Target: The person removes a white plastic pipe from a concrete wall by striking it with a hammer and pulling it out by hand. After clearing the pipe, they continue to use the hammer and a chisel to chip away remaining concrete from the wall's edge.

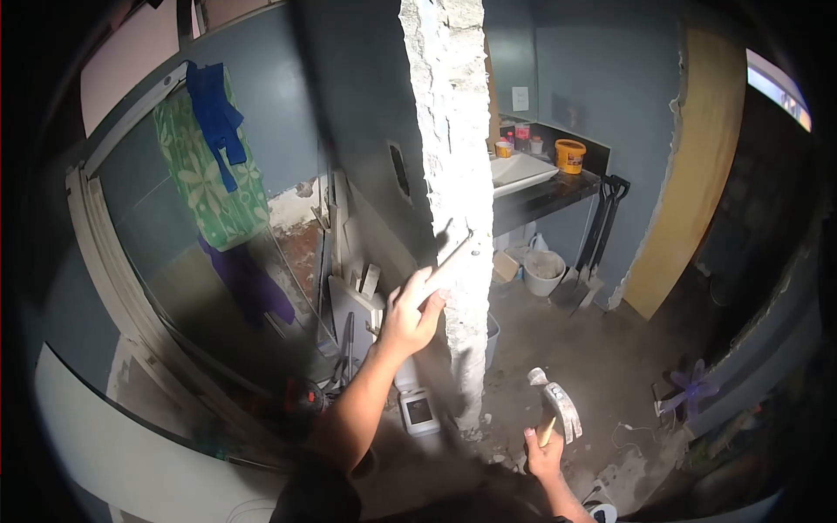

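1. Fingers [416, 284] of the left hand [408, 321] wrap around a pale bar-shaped tool [451, 265]; glare hides its exact kind.
2. From those fingers, its long axis slants up and rightward, the tip over the rough wall edge [455, 139]; whether they touch, I cannot tell.
3. On the right hand [546, 457], fingers are curled round the handle of a hammer [561, 410], its head just above them.
4. Hammer and right hand lie below and right of the left fingers, well apart; the left hand is nearer the wall.

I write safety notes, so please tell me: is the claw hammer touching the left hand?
Apart. The head view shows the claw hammer in the right hand, with rough wall edge and floor visible between it and the left hand.
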Demonstrator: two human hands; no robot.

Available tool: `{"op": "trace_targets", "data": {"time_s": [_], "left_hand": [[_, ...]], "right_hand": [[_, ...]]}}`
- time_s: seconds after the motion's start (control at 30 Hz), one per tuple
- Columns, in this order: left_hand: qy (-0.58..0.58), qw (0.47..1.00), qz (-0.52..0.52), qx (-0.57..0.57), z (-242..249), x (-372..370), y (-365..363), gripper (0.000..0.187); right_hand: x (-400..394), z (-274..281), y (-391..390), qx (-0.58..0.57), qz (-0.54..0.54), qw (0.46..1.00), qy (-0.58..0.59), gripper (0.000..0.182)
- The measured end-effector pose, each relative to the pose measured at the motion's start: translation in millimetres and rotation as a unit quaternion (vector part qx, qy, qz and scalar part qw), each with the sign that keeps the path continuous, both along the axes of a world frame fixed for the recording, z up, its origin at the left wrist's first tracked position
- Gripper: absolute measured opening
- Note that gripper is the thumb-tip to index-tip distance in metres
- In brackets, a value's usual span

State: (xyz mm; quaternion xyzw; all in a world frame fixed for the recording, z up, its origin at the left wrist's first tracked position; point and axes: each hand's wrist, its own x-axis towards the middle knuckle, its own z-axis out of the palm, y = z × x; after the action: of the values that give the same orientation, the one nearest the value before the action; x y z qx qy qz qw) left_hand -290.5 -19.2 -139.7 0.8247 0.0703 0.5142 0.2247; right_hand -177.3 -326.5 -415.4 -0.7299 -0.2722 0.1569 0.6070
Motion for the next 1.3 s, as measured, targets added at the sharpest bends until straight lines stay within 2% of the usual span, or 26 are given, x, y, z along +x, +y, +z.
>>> {"op": "trace_targets", "data": {"time_s": [0.23, 0.27, 0.3, 0.33, 0.4, 0.43, 0.47, 0.53, 0.6, 0.67, 0.8, 0.87, 0.9, 1.0, 1.03, 1.07, 1.13, 1.17, 1.2, 1.27, 1.3], "left_hand": [[-0.002, 0.993, 0.090, 0.074, -14.8, 14.0, 32.5, 0.034], [-0.004, 0.992, 0.090, 0.086, -15.6, 15.6, 31.6, 0.034], [-0.009, 0.995, 0.096, 0.029, -9.4, 18.0, 18.9, 0.025], [0.013, 0.994, 0.108, 0.015, -6.2, 19.0, 14.5, 0.025], [0.025, 0.987, 0.160, 0.015, -2.5, 19.5, 5.7, 0.025], [0.028, 0.987, 0.158, 0.016, 4.0, 18.2, 2.4, 0.025], [0.021, 0.989, 0.149, 0.008, 10.1, 14.8, -1.9, 0.025], [0.011, 0.992, 0.129, 0.000, 11.6, 7.7, 3.4, 0.026], [0.038, 0.994, 0.103, 0.028, 10.7, 1.0, 15.5, 0.027], [0.021, 0.994, 0.075, 0.080, 17.7, 0.1, 25.5, 0.030], [0.057, 0.995, 0.064, 0.056, 30.0, -14.9, 26.1, 0.030], [0.107, 0.993, 0.038, 0.030, 45.3, -22.2, 26.3, 0.028], [0.107, 0.993, 0.028, 0.032, 46.4, -23.8, 29.9, 0.028], [0.110, 0.993, 0.026, 0.037, 44.1, -24.8, 36.9, 0.027], [0.122, 0.992, 0.025, 0.026, 42.7, -25.4, 37.9, 0.027], [0.134, 0.991, 0.024, 0.014, 41.1, -25.2, 39.0, 0.027], [0.130, 0.991, 0.033, 0.026, 39.4, -25.7, 41.1, 0.027], [0.131, 0.991, 0.016, 0.027, 40.9, -26.4, 41.4, 0.026], [0.132, 0.991, 0.001, 0.029, 43.0, -25.8, 41.6, 0.026], [0.128, 0.992, 0.009, 0.021, 41.4, -24.9, 37.3, 0.024], [0.137, 0.990, 0.025, 0.029, 40.7, -25.5, 36.7, 0.024]], "right_hand": [[54.7, 55.7, 7.2, 0.046, 0.040, 0.992, -0.107, 0.015], [66.5, 64.1, 12.1, 0.077, 0.042, 0.983, -0.162, 0.018], [75.6, 73.7, 17.7, 0.108, 0.042, 0.970, -0.213, 0.022], [85.0, 85.8, 23.3, 0.110, 0.051, 0.970, -0.211, 0.022], [100.7, 109.8, 39.7, 0.178, 0.185, 0.945, -0.203, 0.037], [103.3, 122.1, 51.8, 0.165, 0.199, 0.933, -0.250, 0.046], [97.8, 135.3, 65.3, 0.162, 0.195, 0.935, -0.248, 0.046], [70.2, 161.4, 93.6, 0.298, 0.190, 0.912, -0.211, 0.055], [43.5, 152.7, 109.7, 0.332, 0.189, 0.910, -0.162, 0.064], [11.8, 152.8, 117.3, 0.320, 0.138, 0.925, -0.154, 0.067], [-51.5, 157.5, 123.2, 0.267, 0.045, 0.960, -0.076, 0.068], [-63.3, 176.7, 131.2, 0.430, 0.033, 0.892, -0.137, 0.062], [-61.0, 198.2, 132.2, 0.496, 0.065, 0.848, -0.175, 0.067], [-76.3, 251.4, 124.6, 0.581, 0.047, 0.781, -0.224, 0.082], [-76.6, 262.1, 124.9, 0.605, 0.075, 0.760, -0.224, 0.083], [-76.5, 260.0, 131.5, 0.605, 0.079, 0.759, -0.225, 0.083], [-68.2, 238.1, 157.1, 0.568, 0.061, 0.797, -0.195, 0.078], [-41.9, 211.6, 172.7, 0.514, 0.120, 0.816, -0.235, 0.069], [-54.2, 206.3, 180.3, 0.338, -0.017, 0.907, -0.251, 0.064], [-54.1, 204.2, 189.2, 0.256, -0.011, 0.956, -0.141, 0.051], [-58.6, 199.5, 184.4, 0.291, 0.003, 0.951, -0.102, 0.053]]}}
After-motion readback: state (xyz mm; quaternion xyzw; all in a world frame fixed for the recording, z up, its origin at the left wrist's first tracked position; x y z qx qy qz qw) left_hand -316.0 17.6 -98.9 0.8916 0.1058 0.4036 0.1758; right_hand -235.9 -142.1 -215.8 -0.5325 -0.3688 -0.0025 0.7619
